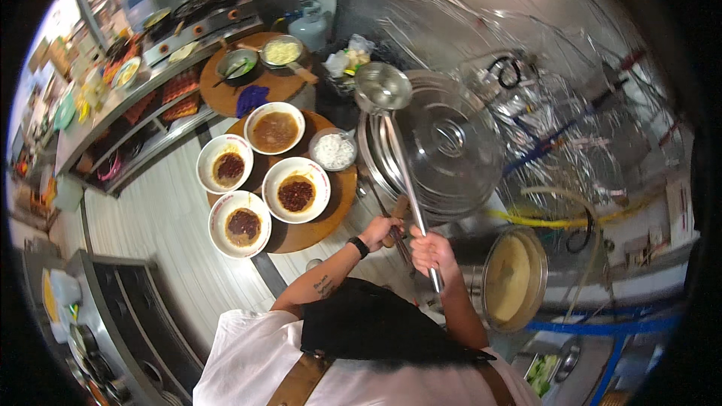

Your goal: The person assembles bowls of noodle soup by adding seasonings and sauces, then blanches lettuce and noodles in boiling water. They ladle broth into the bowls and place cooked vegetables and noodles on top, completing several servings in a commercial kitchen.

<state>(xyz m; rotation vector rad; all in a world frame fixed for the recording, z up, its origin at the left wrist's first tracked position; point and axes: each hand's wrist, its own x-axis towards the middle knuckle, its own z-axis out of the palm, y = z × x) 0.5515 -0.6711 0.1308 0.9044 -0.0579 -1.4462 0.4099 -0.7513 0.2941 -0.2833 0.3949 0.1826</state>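
My right hand (433, 251) grips the long metal handle of a large ladle (383, 90). The ladle's bowl is raised over the rim of a large steel pot (381, 163), whose domed lid (451, 146) lies to the right. Just left of it, my left hand (379, 234) is closed around a wooden handle (400, 210) and thin dark sticks (379, 196); what the handle belongs to is hidden. On a round wooden board (337, 203), one white bowl (274, 128) holds brown broth. Three others, including the nearest bowl (296, 190), contain dark red chilli sauce in brown liquid.
A clear bowl of white shreds (334, 149) stands between bowls and pot. Behind, a second round board (217, 76) carries two pans and a purple cloth (252, 100). A gas cylinder (308, 25) stands beyond. At right are a pot of pale yellowish liquid (514, 279) and a yellow hose (541, 222).
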